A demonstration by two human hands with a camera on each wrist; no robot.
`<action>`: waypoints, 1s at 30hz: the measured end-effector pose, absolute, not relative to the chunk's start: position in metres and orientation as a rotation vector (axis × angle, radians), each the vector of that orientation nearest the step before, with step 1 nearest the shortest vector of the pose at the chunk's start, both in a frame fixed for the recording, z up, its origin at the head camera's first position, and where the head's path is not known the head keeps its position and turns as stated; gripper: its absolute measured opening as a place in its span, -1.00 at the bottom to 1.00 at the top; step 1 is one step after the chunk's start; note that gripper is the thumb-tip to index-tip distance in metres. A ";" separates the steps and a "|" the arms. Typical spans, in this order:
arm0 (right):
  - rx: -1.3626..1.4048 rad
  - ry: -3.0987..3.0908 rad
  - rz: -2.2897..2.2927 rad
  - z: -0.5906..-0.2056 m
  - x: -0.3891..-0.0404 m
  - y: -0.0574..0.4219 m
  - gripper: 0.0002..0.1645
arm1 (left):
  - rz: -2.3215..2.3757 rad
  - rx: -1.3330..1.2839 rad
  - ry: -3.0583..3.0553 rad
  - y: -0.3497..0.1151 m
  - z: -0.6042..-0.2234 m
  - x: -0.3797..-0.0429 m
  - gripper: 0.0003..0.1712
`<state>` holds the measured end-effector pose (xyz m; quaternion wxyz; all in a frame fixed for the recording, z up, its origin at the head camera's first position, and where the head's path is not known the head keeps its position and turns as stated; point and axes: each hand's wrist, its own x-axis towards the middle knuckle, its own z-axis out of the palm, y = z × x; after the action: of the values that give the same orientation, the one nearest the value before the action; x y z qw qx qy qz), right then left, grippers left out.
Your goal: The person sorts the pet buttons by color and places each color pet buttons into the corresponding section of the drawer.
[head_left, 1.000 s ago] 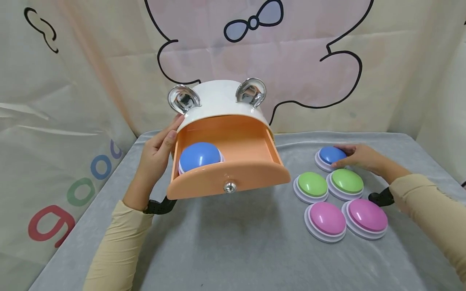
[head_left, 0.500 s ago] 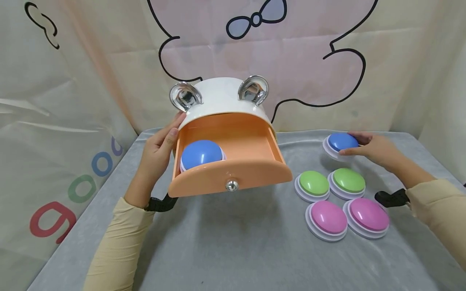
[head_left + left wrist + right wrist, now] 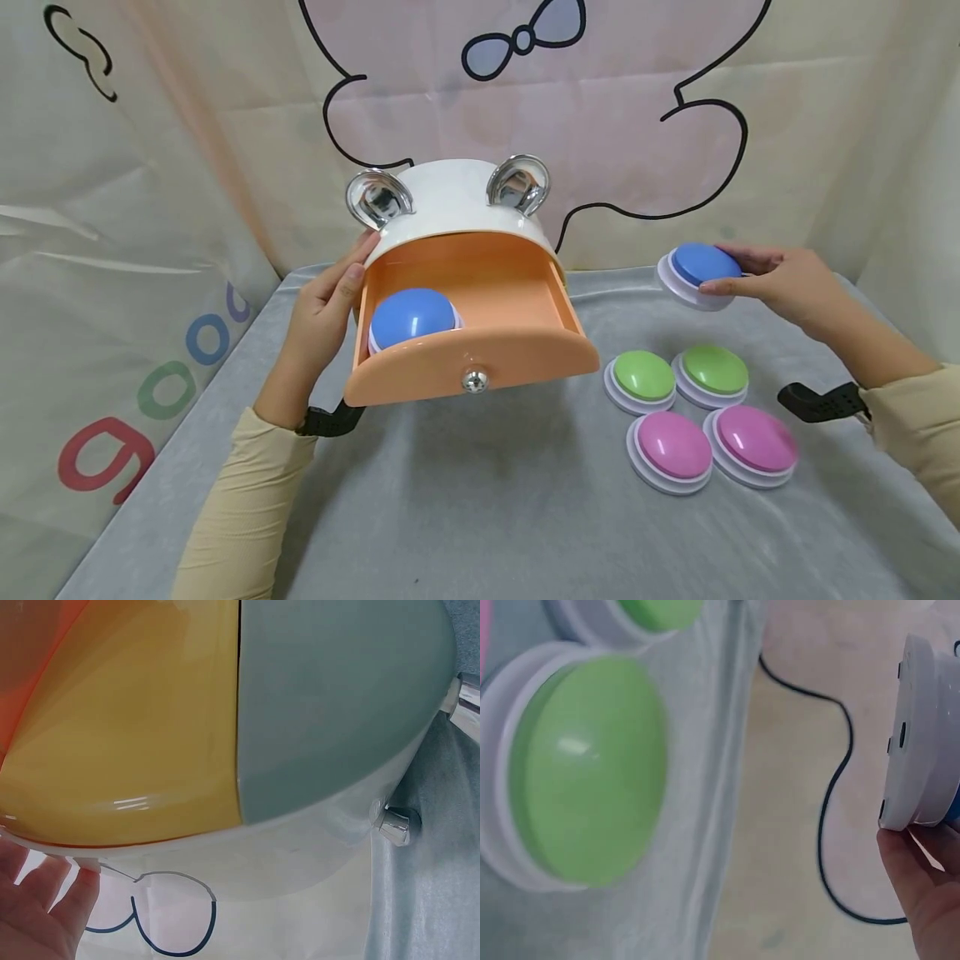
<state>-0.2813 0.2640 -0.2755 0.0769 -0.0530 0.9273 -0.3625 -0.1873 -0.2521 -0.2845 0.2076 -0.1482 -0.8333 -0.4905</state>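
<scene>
My right hand [image 3: 798, 287] pinches a blue-domed push button [image 3: 705, 263] by its rim, raised above the table at the back right. In the right wrist view the white base of that button [image 3: 922, 735] is seen side-on, fingers at its lower edge. On the left, my left hand [image 3: 322, 312] grips the left side of a white drawer box [image 3: 453, 196] with silver ears, thumb in front. Its orange drawer [image 3: 517, 358] is pulled out and holds another blue push button [image 3: 412, 318] at the left. The left wrist view shows a yellow panel [image 3: 135, 727] and grey-green panel [image 3: 330, 705].
Two green push buttons [image 3: 643, 377] and two pink push buttons [image 3: 675, 444] stand in pairs on the grey cloth table [image 3: 487, 517], right of the drawer box. A printed cloth backdrop [image 3: 615, 142] rises behind, with another sheet [image 3: 150, 250] at the left.
My right hand has lifted the blue push button off the table, up and slightly to the right. The left hand and drawer box have stayed in place.
</scene>
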 end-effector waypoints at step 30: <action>-0.436 2.828 -1.166 -0.233 -0.236 0.200 -0.19 | -1.353 -0.408 -2.322 -0.253 -0.284 -0.186 -0.52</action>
<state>-0.2364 0.2001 -0.2327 0.0256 -0.1410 0.9150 -0.3772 -0.1863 -0.2526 -0.2844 0.2101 -0.1466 -0.8353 -0.4865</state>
